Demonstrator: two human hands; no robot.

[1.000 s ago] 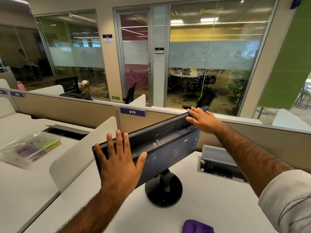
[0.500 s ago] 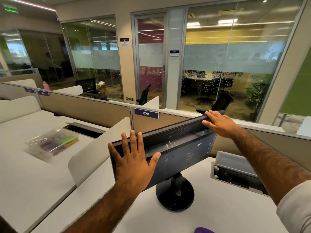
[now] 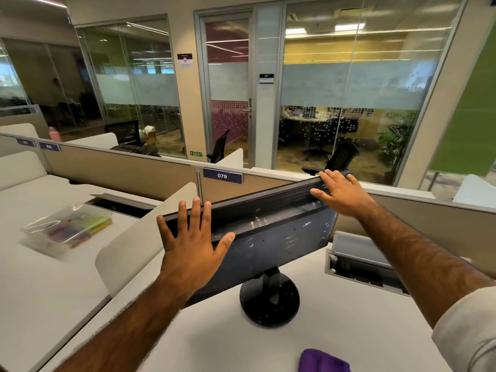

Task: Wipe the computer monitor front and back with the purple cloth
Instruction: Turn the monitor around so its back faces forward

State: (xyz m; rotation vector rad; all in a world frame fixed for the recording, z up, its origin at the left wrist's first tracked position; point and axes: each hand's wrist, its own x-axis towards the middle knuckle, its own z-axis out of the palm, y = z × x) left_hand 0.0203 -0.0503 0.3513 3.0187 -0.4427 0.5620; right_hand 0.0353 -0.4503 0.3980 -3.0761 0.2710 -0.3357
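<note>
While colourful items fill the clear bin (image 3: 67, 226), hands press the monitor (image 3: 273, 234).

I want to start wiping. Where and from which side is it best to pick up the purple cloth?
Probably from above with the right hand: the cloth lies bunched on the desk near you, so pinch its raised folds with the fingers.

A dark blue tag (image 3: 222, 175) on the far partition rail reads "079"; a green sign (image 3: 196, 153) low on the far wall reads "EXIT"
</note>
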